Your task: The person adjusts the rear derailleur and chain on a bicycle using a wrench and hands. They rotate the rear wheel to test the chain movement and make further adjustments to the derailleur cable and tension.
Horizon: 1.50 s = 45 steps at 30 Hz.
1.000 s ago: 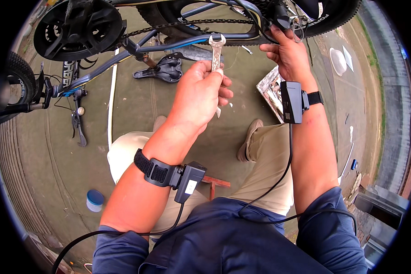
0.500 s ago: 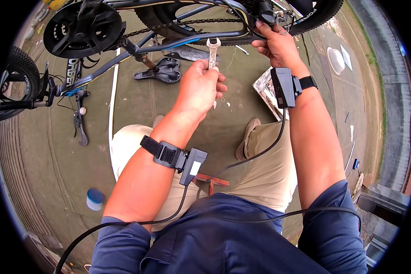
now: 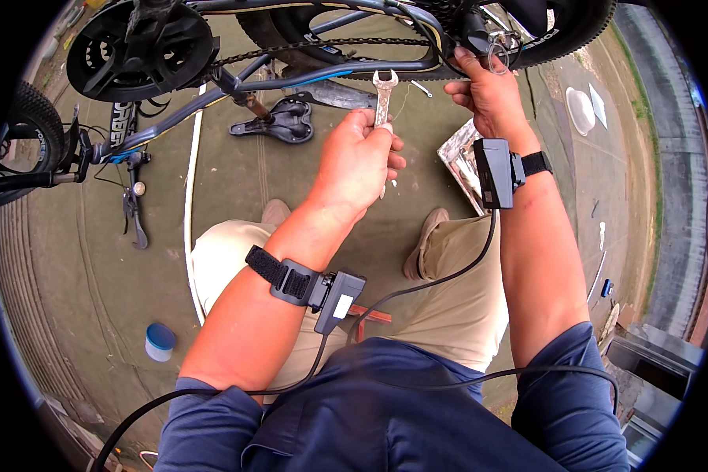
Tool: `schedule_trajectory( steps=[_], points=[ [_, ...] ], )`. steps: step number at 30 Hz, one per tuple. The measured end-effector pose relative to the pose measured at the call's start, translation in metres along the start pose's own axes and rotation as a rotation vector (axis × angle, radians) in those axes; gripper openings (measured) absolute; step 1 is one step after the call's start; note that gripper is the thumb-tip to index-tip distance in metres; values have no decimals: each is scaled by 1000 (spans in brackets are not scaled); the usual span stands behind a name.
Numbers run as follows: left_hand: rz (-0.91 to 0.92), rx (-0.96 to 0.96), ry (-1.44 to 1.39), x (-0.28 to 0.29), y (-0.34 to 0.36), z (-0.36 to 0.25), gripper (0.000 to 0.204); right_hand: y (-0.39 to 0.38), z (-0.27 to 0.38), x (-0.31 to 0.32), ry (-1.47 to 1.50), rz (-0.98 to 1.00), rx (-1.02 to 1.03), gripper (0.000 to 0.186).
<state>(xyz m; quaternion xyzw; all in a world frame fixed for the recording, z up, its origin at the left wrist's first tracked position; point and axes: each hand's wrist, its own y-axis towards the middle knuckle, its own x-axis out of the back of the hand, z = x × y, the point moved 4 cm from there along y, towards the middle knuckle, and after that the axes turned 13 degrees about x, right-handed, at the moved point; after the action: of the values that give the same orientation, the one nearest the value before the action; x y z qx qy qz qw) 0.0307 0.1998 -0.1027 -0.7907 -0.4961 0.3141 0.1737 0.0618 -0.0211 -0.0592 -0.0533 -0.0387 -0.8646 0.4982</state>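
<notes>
My left hand point(image 3: 359, 160) is closed around a silver open-ended wrench point(image 3: 383, 93), whose jaw points up toward the chain point(image 3: 322, 45) of an upside-down bicycle. My right hand point(image 3: 489, 93) reaches to the rear wheel hub point(image 3: 492, 43) and pinches a small round part there with its fingertips. The grey bicycle frame point(image 3: 291, 79) runs across the top, with the black chainring guard point(image 3: 138, 49) at upper left. Both wrists wear black strapped devices with cables.
A black saddle point(image 3: 282, 122) lies on the concrete floor under the frame. A handlebar with brake lever point(image 3: 130, 193) rests at left beside a tyre point(image 3: 25, 130). A blue-lidded small tub point(image 3: 159, 341) stands lower left. A white tube point(image 3: 187, 212) lies near my left knee.
Both hands have drifted slightly up and right toward the rear hub. The wrench stays in my left hand. The bicycle sits a little lower in view.
</notes>
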Motion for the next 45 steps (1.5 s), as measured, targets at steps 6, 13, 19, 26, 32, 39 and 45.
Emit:
schedule_trajectory(
  steps=[6,13,19,26,32,39,45],
  points=[
    [-12,-2,-24,1,0,-2,24,-4,7,-10,-47,-21,23,34],
    [-27,-4,-26,7,4,0,25,0,7,-5,-15,-10,15,33],
    [-11,11,-72,7,6,-1,26,-13,21,19,-8,93,44,38],
    [-17,18,-119,12,-2,-4,23,-23,107,77,-511,-90,343,46],
    [-14,14,-141,10,0,-4,21,19,165,21,-471,18,797,49],
    [-20,1,-152,12,-3,-9,21,42,167,7,-651,36,798,27],
    [-15,12,-145,7,0,-14,22,36,172,-10,-783,77,1028,23]
  ],
)
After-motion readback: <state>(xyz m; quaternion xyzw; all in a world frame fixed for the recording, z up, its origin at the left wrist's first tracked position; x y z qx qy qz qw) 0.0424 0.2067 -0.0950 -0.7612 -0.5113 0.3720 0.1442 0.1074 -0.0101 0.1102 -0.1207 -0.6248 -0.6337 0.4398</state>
